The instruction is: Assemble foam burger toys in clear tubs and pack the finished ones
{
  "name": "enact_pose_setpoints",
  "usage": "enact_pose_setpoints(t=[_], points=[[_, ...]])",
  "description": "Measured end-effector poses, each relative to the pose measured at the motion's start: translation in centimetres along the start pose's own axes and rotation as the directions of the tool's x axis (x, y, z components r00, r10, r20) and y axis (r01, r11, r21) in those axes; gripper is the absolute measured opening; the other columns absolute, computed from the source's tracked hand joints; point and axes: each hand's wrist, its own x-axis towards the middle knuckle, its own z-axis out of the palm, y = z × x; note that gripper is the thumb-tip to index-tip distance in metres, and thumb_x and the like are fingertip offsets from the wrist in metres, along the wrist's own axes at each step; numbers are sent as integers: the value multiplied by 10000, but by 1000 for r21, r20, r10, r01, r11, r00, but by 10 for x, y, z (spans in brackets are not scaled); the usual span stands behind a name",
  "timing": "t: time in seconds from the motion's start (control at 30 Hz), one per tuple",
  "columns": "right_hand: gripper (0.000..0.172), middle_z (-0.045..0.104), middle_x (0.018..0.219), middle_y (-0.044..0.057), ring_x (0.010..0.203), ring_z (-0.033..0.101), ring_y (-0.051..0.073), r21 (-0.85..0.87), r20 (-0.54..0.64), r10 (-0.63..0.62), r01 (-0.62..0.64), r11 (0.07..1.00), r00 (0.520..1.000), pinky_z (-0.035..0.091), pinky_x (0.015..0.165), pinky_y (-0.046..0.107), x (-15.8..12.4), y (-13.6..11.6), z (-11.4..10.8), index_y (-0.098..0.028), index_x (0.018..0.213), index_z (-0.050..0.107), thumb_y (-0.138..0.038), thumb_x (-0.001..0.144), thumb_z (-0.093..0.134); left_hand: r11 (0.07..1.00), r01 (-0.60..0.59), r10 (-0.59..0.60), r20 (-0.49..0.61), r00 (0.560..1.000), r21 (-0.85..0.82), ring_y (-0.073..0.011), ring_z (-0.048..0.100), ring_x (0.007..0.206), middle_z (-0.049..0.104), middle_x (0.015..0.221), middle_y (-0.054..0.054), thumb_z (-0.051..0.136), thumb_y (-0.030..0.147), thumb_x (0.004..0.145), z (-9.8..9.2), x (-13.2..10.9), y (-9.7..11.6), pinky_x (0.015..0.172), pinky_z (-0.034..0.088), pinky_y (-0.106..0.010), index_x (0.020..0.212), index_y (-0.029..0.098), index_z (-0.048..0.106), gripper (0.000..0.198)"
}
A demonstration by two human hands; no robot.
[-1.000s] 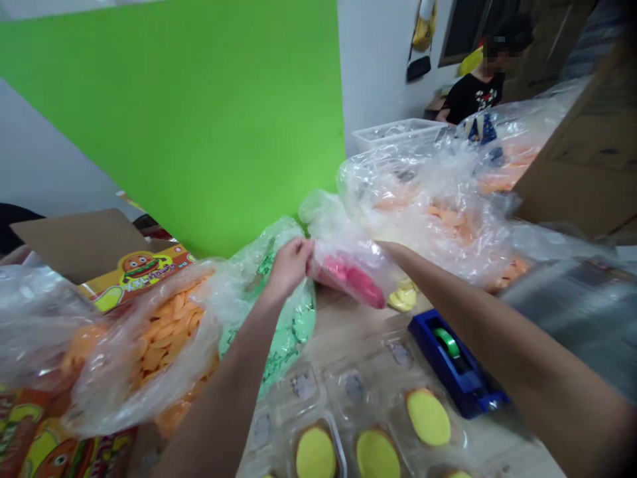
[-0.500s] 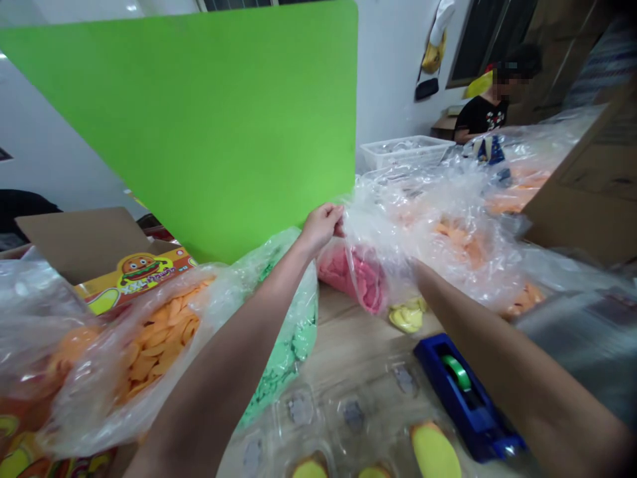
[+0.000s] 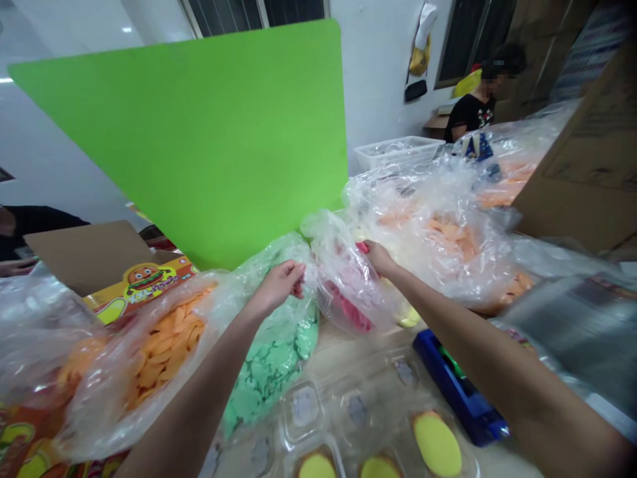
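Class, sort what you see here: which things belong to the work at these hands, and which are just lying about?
Part of the work: right hand gripping the clear bag of pink pieces; left hand at its edge, above the bag of green pieces.

Lying about: blue tape dispenser; bag of orange pieces; burger-printed box; white basket.

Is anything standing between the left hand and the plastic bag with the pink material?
Only thin film: the left hand rests on the clear plastic of the bag of green material, right beside the bag of pink material. No solid object lies between them, but whether the plastics touch is unclear.
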Motion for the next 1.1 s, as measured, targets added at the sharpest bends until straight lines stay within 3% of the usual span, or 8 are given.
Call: enact_pose_setpoints(t=[0.23, 0.33, 0.4, 0.53, 0.6, 0.73, 0.9, 1.1], points=[[291, 558, 1107, 73, 911, 582, 189, 396, 62, 105, -121, 910, 993, 499, 753, 386, 9, 0, -17, -153, 1123, 508, -278, 860, 510, 982, 44, -31, -72, 997, 183, -138, 596, 478, 573, 586, -10, 419, 233, 810, 24, -18, -30, 503, 533, -308, 720, 138, 507, 158], [265, 577, 1070, 67, 882, 592, 178, 550, 153, 103, -171, 817, 983, 505, 735, 372, 3, -10, -27, -145, 1090, 528, -280, 862, 508, 954, -68, 149, -265, 953, 292, -210, 615, 886, 589, 1000, -121, 383, 150, 808, 33, -27, -26, 795, 492, -427, 1033, 148, 489, 249], [252, 591, 1040, 63, 859, 599, 171, 634, 198, 89, -196, 748, 976, 506, 725, 364, -4, -16, -33, -139, 1061, 543, -291, 863, 506, 914, -176, 298, -312, 902, 365, -229, 432, 1177, 464, 1247, -132, 388, 102, 793, 40, -35, -18, 990, 330, -464, 1157, 179, 449, 377], [293, 633, 968, 56, 846, 615, 148, 776, 224, 51, -210, 594, 973, 503, 752, 332, -30, -28, -45, -147, 983, 564, -360, 912, 376, 644, -534, 656, -38, 754, 548, -215, 330, 1250, 461, 1295, -85, 397, 57, 781, 59, -52, 2, 1063, 211, -456, 1150, 201, 505, 410], [346, 661, 918, 48, 857, 624, 129, 818, 257, 31, -235, 524, 966, 497, 787, 287, -55, -34, -50, -173, 930, 576, -373, 930, 294, 605, -586, 700, -10, 714, 539, -208, 370, 1219, 483, 1264, -97, 387, 87, 821, 66, -63, 10, 1044, 260, -438, 1156, 190, 493, 366], [328, 686, 903, 59, 874, 639, 145, 833, 383, 26, -358, 423, 923, 481, 839, 288, -126, -41, -53, -170, 949, 588, -353, 920, 317, 797, -488, 573, -190, 798, 355, -183, 412, 1181, 466, 1249, -87, 422, 204, 869, 72, -98, 22, 997, 354, -366, 1191, 217, 433, 322], [412, 683, 960, 84, 917, 634, 161, 805, 582, -10, -574, 153, 813, 452, 883, 310, -212, -35, -47, -155, 1026, 590, -395, 925, 272, 805, -496, 508, 52, 860, 325, -196, 428, 1171, 474, 1241, -55, 518, 239, 831, 75, -151, 21, 999, 364, -365, 1204, 289, 427, 388], [560, 652, 1050, 93, 978, 609, 182, 753, 652, -74, -656, -54, 754, 448, 875, 344, -258, -19, -44, -203, 1160, 539, -518, 900, 157, 801, -485, 439, 207, 874, 350, -200, 416, 1190, 462, 1279, -49, 536, 216, 816, 79, -189, 13, 986, 389, -348, 1229, 291, 415, 437]])
